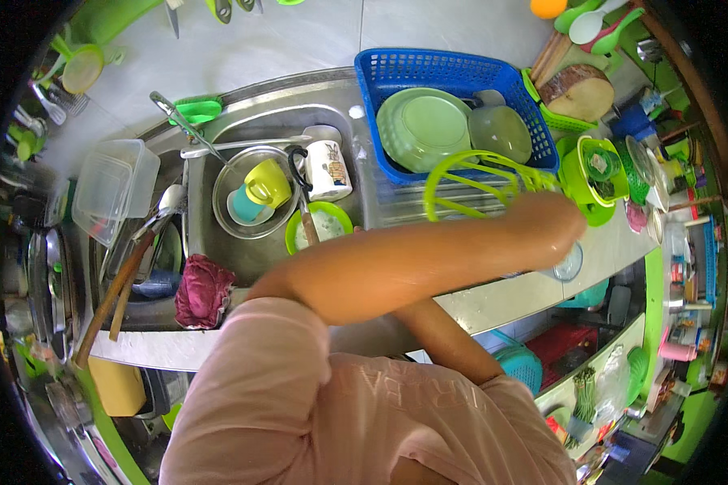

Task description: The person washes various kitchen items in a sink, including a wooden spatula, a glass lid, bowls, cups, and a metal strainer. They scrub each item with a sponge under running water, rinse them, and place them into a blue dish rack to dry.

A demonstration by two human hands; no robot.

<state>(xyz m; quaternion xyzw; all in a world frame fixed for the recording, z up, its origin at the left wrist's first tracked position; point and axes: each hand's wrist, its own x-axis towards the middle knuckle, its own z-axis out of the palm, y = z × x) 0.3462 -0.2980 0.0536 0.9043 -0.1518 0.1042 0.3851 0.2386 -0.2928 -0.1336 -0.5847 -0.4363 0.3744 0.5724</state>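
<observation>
My left forearm reaches across the picture to the right. The back of my left hand (555,227) is bent down and blurred at the end of a lime-green slotted plastic rack (455,206); its fingers are hidden. A drinking glass (567,264) shows just below that hand. My right arm passes under the left one, and only a fingertip of my right hand (358,230) shows, beside a green bowl of suds (335,221). A wooden-handled utensil (309,225) rests in that bowl. Next to it in the sink stand a white printed mug (327,173) and a metal bowl (223,209) holding a yellow cup (268,183).
A blue basket (394,59) with a green bowl (428,124) stands at the back of the counter. The faucet (185,124) hangs over the sink (255,251). A maroon cloth (201,291) lies on its front-left edge, near a clear plastic container (106,188).
</observation>
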